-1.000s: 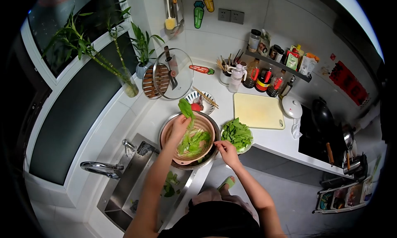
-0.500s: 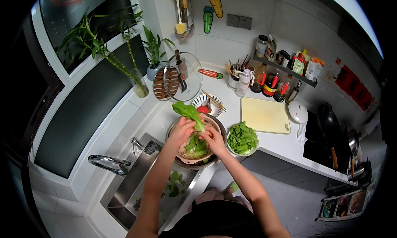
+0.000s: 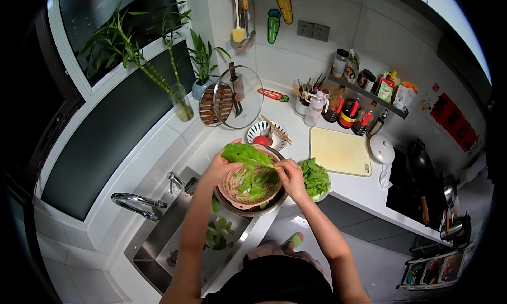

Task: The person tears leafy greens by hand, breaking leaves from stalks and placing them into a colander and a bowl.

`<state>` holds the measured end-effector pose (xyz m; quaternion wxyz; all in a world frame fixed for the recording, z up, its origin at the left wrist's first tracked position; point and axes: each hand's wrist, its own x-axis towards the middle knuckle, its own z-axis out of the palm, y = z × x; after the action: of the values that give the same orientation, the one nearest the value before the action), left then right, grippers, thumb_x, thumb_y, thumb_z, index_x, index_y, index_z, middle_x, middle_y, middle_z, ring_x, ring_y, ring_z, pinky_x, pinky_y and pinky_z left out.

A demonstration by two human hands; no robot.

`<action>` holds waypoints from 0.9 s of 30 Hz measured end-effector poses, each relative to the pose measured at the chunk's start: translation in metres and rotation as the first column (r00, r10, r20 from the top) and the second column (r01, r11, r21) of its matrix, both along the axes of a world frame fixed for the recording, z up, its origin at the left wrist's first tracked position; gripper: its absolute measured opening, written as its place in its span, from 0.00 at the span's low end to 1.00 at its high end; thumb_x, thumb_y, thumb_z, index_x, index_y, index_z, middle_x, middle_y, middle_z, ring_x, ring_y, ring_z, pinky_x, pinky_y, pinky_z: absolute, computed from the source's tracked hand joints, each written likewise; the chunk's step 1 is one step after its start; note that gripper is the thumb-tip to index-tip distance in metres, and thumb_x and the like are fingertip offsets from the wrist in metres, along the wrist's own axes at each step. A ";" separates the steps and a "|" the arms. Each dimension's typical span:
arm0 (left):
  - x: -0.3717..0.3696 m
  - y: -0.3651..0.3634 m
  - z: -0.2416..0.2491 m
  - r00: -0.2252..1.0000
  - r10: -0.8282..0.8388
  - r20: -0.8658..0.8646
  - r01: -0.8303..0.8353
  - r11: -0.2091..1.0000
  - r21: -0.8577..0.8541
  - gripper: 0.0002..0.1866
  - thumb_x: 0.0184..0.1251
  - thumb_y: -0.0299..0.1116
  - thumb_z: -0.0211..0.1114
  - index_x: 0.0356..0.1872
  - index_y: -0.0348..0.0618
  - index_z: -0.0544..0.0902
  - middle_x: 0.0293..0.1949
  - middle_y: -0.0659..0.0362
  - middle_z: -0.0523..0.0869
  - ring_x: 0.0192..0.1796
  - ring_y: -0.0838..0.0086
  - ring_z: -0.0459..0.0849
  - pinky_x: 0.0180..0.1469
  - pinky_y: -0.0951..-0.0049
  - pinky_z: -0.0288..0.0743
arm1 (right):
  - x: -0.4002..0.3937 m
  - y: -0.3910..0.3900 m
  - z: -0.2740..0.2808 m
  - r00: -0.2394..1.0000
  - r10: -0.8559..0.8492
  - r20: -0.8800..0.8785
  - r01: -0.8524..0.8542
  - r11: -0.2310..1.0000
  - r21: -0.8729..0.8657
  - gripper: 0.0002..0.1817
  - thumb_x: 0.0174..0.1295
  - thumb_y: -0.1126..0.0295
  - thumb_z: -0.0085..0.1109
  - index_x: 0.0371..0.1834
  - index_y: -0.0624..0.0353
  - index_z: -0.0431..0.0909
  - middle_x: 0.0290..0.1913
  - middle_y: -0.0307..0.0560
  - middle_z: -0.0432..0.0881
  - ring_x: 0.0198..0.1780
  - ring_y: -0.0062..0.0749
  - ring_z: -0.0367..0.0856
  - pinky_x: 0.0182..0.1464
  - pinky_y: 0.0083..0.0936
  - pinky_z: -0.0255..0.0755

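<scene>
Between my two hands a green lettuce leaf is stretched sideways above a pink colander. My left hand is closed on the leafy end. My right hand pinches the pale stem end. Inside the colander lie more lettuce pieces. The colander rests in a metal bowl at the counter's edge. Just right of my right hand stands a bowl heaped with cut green leaves, partly hidden by that hand.
A sink with leaf scraps and a faucet is at left. Behind the colander sits a striped plate with a red item and chopsticks. A cutting board lies to the right, near bottles and a wok.
The leaf has swung from upright to nearly level. My right hand has moved right and my left hand slightly left, so they are farther apart. The camera view has shifted slightly.
</scene>
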<state>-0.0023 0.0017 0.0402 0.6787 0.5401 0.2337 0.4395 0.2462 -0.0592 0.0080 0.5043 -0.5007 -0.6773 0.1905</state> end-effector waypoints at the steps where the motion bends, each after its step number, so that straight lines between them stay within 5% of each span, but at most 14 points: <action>1: -0.003 0.001 0.001 1.000 0.001 -0.001 -0.001 1.000 0.002 0.32 0.61 0.18 0.60 0.68 0.39 0.62 0.58 0.56 0.75 0.57 0.75 0.75 0.60 0.75 0.70 | 0.000 0.001 0.001 0.999 -0.024 0.031 0.024 1.000 0.008 0.07 0.55 0.78 0.58 0.37 0.58 0.80 0.40 0.46 0.80 0.44 0.39 0.77 0.49 0.31 0.63; 5: -0.007 0.003 0.007 0.999 -0.005 0.033 0.007 0.997 -0.083 0.25 0.65 0.20 0.56 0.65 0.36 0.67 0.56 0.56 0.76 0.56 0.74 0.76 0.60 0.74 0.71 | -0.001 0.001 -0.007 0.980 -0.072 0.187 0.056 0.994 0.094 0.12 0.54 0.74 0.61 0.43 0.55 0.78 0.43 0.46 0.81 0.51 0.39 0.76 0.57 0.32 0.57; 8: -0.003 0.002 0.008 0.999 -0.025 0.031 0.027 0.995 -0.094 0.23 0.66 0.20 0.54 0.63 0.35 0.68 0.57 0.55 0.76 0.57 0.74 0.76 0.60 0.73 0.71 | -0.011 -0.001 -0.009 0.977 -0.021 0.211 0.028 0.999 -0.032 0.24 0.54 0.69 0.63 0.56 0.54 0.72 0.50 0.49 0.79 0.58 0.40 0.73 0.63 0.34 0.52; 11: 0.008 0.003 0.003 0.998 -0.060 0.036 0.063 0.993 -0.104 0.22 0.66 0.20 0.53 0.62 0.34 0.69 0.57 0.55 0.76 0.57 0.74 0.76 0.60 0.73 0.70 | -0.027 0.006 0.000 0.973 0.192 -0.127 -0.209 0.968 -0.140 0.38 0.54 0.61 0.66 0.67 0.59 0.60 0.60 0.53 0.73 0.63 0.44 0.69 0.64 0.36 0.59; 16: 0.025 -0.002 0.004 0.996 -0.087 0.014 0.088 0.995 -0.046 0.22 0.66 0.20 0.54 0.61 0.34 0.70 0.56 0.56 0.77 0.57 0.74 0.76 0.59 0.73 0.71 | -0.044 0.022 -0.016 0.967 0.123 -0.223 -0.151 0.982 -0.112 0.29 0.56 0.63 0.65 0.60 0.60 0.69 0.50 0.55 0.79 0.53 0.44 0.77 0.56 0.32 0.68; 19: 0.025 -0.004 0.011 0.972 0.047 -0.228 -0.019 0.992 0.123 0.18 0.65 0.23 0.58 0.57 0.35 0.74 0.50 0.58 0.81 0.50 0.76 0.80 0.53 0.76 0.74 | -0.038 0.022 -0.019 0.978 0.109 -0.175 -0.134 0.981 -0.139 0.18 0.59 0.66 0.62 0.51 0.62 0.76 0.44 0.55 0.82 0.46 0.41 0.81 0.51 0.30 0.71; 21: 0.021 -0.004 0.017 0.837 0.196 -0.511 -0.031 0.949 0.313 0.13 0.64 0.26 0.62 0.49 0.35 0.79 0.40 0.60 0.84 0.38 0.80 0.81 0.41 0.79 0.76 | -0.037 0.017 -0.023 0.987 0.105 -0.118 -0.118 0.987 -0.107 0.14 0.61 0.67 0.60 0.46 0.63 0.79 0.42 0.55 0.82 0.43 0.40 0.81 0.48 0.29 0.72; 24: 0.021 0.015 0.003 0.737 0.298 -0.607 0.015 0.890 0.455 0.09 0.63 0.27 0.63 0.42 0.34 0.80 0.33 0.62 0.84 0.30 0.82 0.78 0.32 0.80 0.73 | -0.041 0.021 -0.025 0.961 0.131 -0.243 -0.182 0.963 -0.198 0.11 0.63 0.68 0.57 0.44 0.64 0.79 0.39 0.53 0.82 0.41 0.38 0.81 0.46 0.28 0.71; 26: 0.026 0.024 -0.005 0.783 0.303 -0.543 -0.063 0.907 0.416 0.08 0.63 0.28 0.63 0.40 0.34 0.79 0.32 0.62 0.84 0.30 0.83 0.78 0.32 0.80 0.72 | -0.045 0.023 -0.029 0.936 0.133 -0.326 -0.212 0.952 -0.221 0.12 0.64 0.67 0.57 0.44 0.64 0.79 0.39 0.52 0.82 0.40 0.36 0.81 0.46 0.27 0.71; 27: 0.028 0.027 -0.013 0.820 0.304 -0.485 -0.134 0.926 0.353 0.07 0.63 0.28 0.63 0.38 0.35 0.79 0.31 0.62 0.83 0.31 0.83 0.77 0.33 0.79 0.71 | -0.044 0.021 -0.024 0.931 0.132 -0.341 -0.227 0.940 -0.255 0.13 0.67 0.67 0.54 0.47 0.66 0.78 0.39 0.42 0.83 0.41 0.23 0.77 0.46 0.19 0.70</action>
<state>0.0257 0.0287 0.0271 0.4403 0.7070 0.4030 0.3793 0.2022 -0.0381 -0.0161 0.5083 -0.4669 -0.5949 0.4120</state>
